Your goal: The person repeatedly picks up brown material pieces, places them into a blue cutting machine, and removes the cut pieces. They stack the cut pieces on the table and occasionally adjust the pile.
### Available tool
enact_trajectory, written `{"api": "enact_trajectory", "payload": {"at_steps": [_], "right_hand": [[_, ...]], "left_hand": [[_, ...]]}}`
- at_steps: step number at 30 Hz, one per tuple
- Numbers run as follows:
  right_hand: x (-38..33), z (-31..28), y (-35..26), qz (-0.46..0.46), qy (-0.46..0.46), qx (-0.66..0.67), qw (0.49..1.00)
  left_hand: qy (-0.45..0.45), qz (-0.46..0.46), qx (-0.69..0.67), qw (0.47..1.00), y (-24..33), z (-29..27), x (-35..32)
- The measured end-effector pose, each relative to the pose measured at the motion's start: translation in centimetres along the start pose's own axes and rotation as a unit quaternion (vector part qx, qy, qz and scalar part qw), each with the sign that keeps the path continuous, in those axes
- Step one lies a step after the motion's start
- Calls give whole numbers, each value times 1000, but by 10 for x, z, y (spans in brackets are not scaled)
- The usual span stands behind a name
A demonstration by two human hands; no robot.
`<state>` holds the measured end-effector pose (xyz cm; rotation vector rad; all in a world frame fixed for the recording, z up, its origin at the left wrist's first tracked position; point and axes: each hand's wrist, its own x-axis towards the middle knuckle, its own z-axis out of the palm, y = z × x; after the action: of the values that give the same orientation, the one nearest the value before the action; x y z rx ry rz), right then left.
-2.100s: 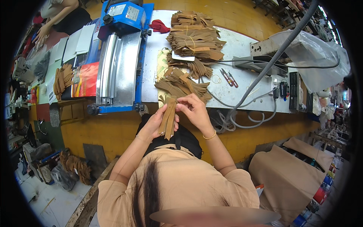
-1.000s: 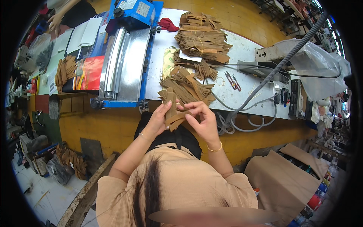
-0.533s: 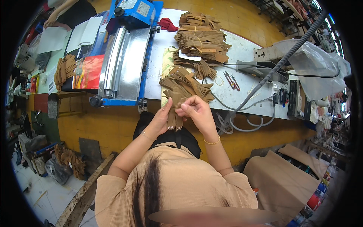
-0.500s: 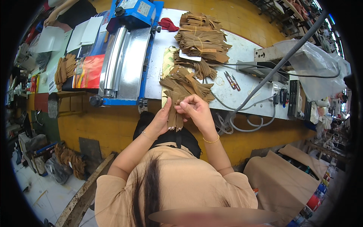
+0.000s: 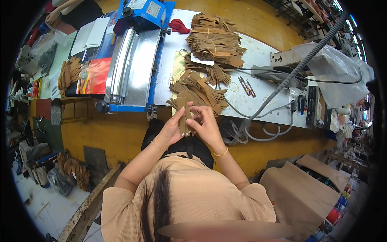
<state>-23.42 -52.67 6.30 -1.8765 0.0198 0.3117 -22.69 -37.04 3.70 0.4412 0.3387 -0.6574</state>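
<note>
I hold a small stack of tan cut strips [image 5: 184, 115] upright between both hands, just in front of my chest and at the near edge of the worktop [image 5: 262, 64]. My left hand [image 5: 173, 129] is closed around the lower part of the stack, fingers wrapped on its left side. My right hand [image 5: 207, 125] is closed on it from the right, thumb and forefinger pinching near the top end.

Just beyond my hands, touching the top of the stack as seen from the head, a loose heap of the same tan pieces [image 5: 199, 90] lies on the worktop. Farther ahead sit banded bundles of tan pieces [image 5: 215, 42], with a red cloth [image 5: 179, 26] to their left. To the left of my hands stands a blue machine with a steel roller bed [image 5: 135, 60]. To the right of my hands a small pair of snips [image 5: 246, 85] lies beside grey cables [image 5: 262, 129], and a slanted grey pole [image 5: 298, 68] crosses above them. A gold bangle [image 5: 221, 153] circles my right wrist.
</note>
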Motion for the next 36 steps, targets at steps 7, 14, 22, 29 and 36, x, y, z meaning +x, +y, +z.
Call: {"api": "enact_trajectory", "payload": {"at_steps": [7, 14, 22, 29, 36], "right_hand": [[11, 17, 29, 68, 11, 27, 997], [58, -5, 63, 46, -37, -50, 997], [129, -16, 102, 99, -99, -75, 987], [139, -36, 97, 27, -102, -249, 963], [100, -5, 71, -1, 20, -414, 910]], "left_hand": [[-9, -6, -11, 1000, -17, -9, 15], [20, 15, 61, 998, -12, -25, 53], [163, 47, 46, 985, 1, -66, 82], [203, 65, 47, 976, 3, -74, 86], [210, 66, 34, 975, 6, -71, 93]]}}
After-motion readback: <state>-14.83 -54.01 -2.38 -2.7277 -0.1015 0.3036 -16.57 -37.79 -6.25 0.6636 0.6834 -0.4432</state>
